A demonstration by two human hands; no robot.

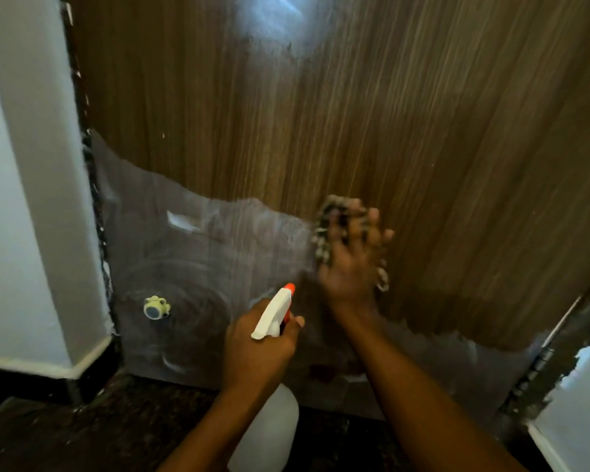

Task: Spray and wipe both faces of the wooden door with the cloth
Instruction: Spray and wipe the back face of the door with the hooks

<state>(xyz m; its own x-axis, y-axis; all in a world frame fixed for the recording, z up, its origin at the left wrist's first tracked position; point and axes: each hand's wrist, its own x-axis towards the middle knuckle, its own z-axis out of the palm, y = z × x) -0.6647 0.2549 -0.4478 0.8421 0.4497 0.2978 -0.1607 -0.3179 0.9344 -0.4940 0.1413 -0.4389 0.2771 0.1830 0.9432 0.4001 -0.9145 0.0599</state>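
we count one wooden door point(355, 114), filling most of the view, its lower part under one greyish film point(198, 253) with a ragged top edge. one white spray bottle point(269, 427) with an orange nozzle sits in front of the film, our left hand point(258, 349) wrapped round its neck. our right hand point(349, 264), blurred, presses one cloth point(322, 229) flat against the door with fingers spread, just above the film's edge. one small yellow-and-blue knob point(155, 307) sticks out low on the left. the veneer shows vertical grain and a pale sheen up top. a white wall point(31, 199) stands left; the floor point(99, 427) is dark and speckled.
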